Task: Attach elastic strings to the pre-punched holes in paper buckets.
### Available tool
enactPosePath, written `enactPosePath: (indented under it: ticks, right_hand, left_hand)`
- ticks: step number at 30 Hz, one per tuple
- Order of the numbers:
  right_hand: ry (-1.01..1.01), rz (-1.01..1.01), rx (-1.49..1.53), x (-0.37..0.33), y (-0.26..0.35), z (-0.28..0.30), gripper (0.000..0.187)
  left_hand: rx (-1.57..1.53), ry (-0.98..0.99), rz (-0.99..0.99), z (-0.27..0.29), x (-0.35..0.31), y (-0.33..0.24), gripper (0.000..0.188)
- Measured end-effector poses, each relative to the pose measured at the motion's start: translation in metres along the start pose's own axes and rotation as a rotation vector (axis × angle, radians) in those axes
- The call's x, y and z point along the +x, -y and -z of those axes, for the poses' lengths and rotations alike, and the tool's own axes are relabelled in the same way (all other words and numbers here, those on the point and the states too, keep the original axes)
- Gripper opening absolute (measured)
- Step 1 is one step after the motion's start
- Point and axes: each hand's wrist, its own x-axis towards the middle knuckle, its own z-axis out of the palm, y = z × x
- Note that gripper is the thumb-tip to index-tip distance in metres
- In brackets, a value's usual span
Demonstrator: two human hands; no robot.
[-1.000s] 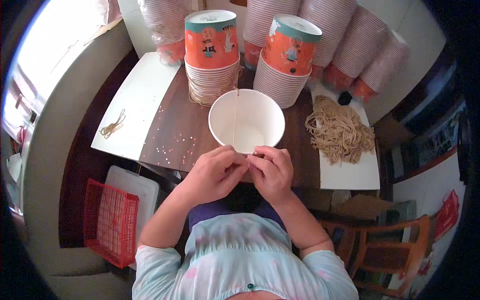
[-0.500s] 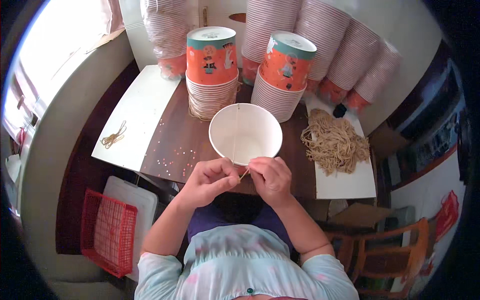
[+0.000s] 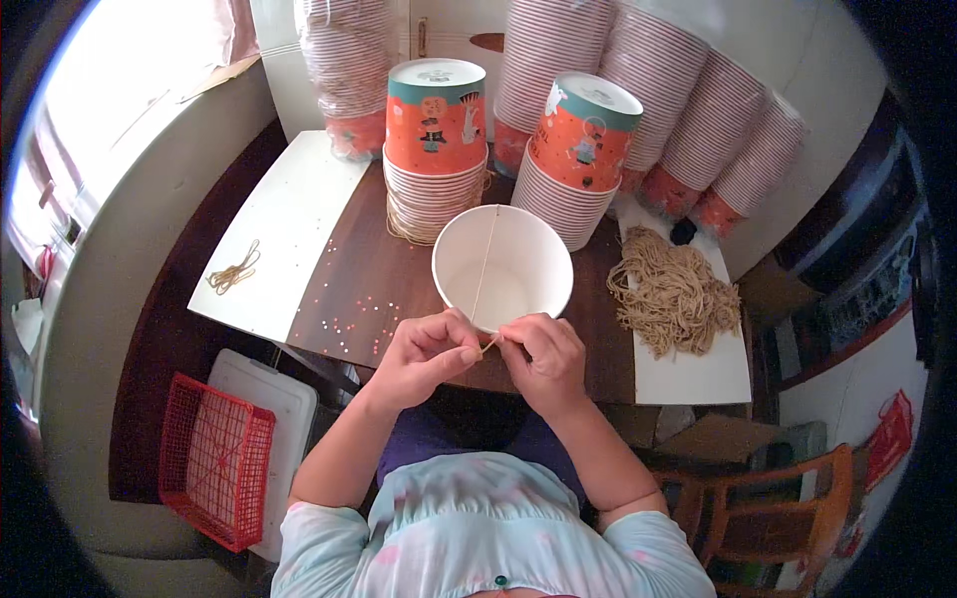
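A white-lined paper bucket [image 3: 538,254] stands mouth up at the near edge of the table. A thin cord [image 3: 487,254] runs across its mouth, from the far rim to the near rim. At that near rim my left hand [image 3: 431,359] pinches the cord between thumb and fingers. My right hand [image 3: 543,361] grips the same cord close beside it, fingertips against the rim. A short yellowish length shows between the two hands. Any knot or hole there is hidden by the fingers.
Upside-down bucket stacks [image 3: 436,120] [image 3: 581,135] stand behind, with taller wrapped stacks [image 3: 668,90] along the wall. A tangled heap of cord [image 3: 678,289] lies right, a small cord bundle [image 3: 234,269] left. Small paper dots [image 3: 349,319] are scattered nearby. A red basket [image 3: 217,458] sits lower left.
The whole view has shifted slightly. The cord across the bucket's mouth now slants more, its far end further right. Both hands keep their pinch at the near rim.
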Motion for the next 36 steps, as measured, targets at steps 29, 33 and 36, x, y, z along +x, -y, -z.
enactPosePath:
  ticks: [29, 33, 36]
  right_hand:
    - [0.271, -0.134, 0.649, 0.093, -0.015, 0.039, 0.061]
    - [0.283, -0.204, 0.94, 0.135, -0.018, 0.023, 0.08]
    - [0.289, -0.191, 0.823, 0.175, -0.017, 0.009, 0.088]
  left_hand:
    - [0.139, -0.389, -0.298, 0.029, 0.006, -0.036, 0.103]
    - [0.636, -0.408, -0.498, 0.058, 0.031, -0.061, 0.107]
    - [0.898, -0.387, -0.663, 0.079, 0.065, -0.095, 0.106]
